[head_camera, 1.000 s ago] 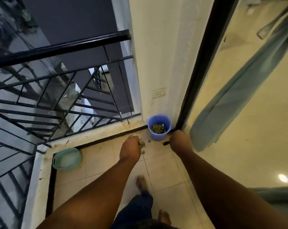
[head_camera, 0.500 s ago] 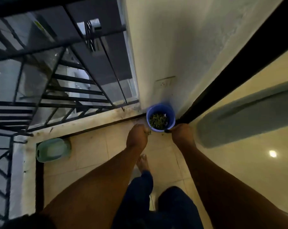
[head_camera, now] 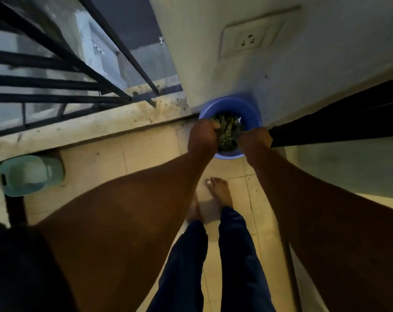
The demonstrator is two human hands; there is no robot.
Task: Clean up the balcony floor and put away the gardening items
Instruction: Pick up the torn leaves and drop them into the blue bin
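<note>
A blue bucket (head_camera: 231,104) stands on the floor in the corner against the white wall, filled with green plant clippings (head_camera: 229,131). My left hand (head_camera: 203,137) is over the bucket's left rim, its fingers curled down into the clippings and hidden from view. My right hand (head_camera: 255,140) is curled at the bucket's right front rim, and its fingers are hidden too. Both arms reach straight down from the camera.
A pale green plastic pot (head_camera: 31,174) lies on the floor at the left by the low ledge. Black railing (head_camera: 62,52) runs along the balcony edge. A wall socket (head_camera: 251,40) sits above the bucket. The black door frame (head_camera: 339,122) is at the right. My bare feet (head_camera: 220,192) stand on the beige tiles.
Both hands moved forward from the floor tiles to the bucket; the left hand brought green bits over it. The camera tipped down and closer.
</note>
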